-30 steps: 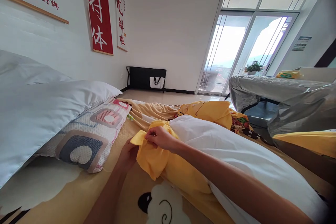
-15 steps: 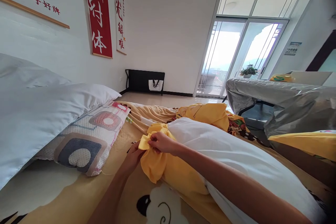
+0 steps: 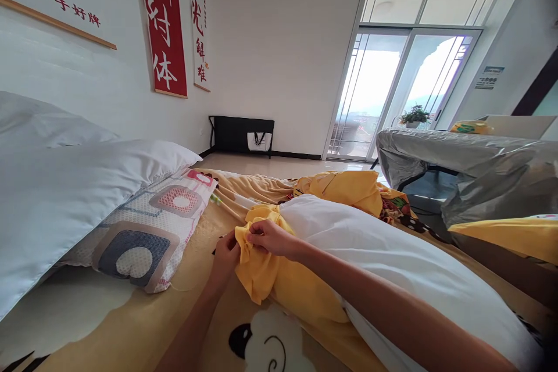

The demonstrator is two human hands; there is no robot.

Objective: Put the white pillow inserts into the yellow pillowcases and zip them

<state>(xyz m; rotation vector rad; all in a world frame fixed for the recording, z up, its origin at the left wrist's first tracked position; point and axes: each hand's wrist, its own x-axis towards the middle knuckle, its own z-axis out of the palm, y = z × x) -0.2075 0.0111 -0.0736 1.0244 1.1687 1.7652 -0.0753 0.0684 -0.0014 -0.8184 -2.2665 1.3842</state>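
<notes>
A yellow pillowcase (image 3: 257,279) is bunched around the near-left end of a plump white pillow (image 3: 370,244), and some of its fabric runs along beneath the pillow's front side. My left hand (image 3: 227,253) pinches the gathered edge of the pillowcase from the left. Just to its right, my right hand (image 3: 271,238) grips the same bunched fabric, thumb and fingers closed on it. My right forearm crosses over the white pillow. The far end of the pillow lies at the lower right, partly behind that forearm.
White pillows (image 3: 108,180) lie on a patterned pillow (image 3: 135,250) at the left. Underneath spreads a tan blanket (image 3: 192,314) with a sheep print. More yellow fabric (image 3: 344,189) is heaped behind the white pillow. A plastic-covered table (image 3: 479,151) stands at the right.
My left hand has turned and shifted slightly up and right, closer to my right hand. The upright flap of yellow fabric between the hands is now folded down. My right hand stays nearly in place.
</notes>
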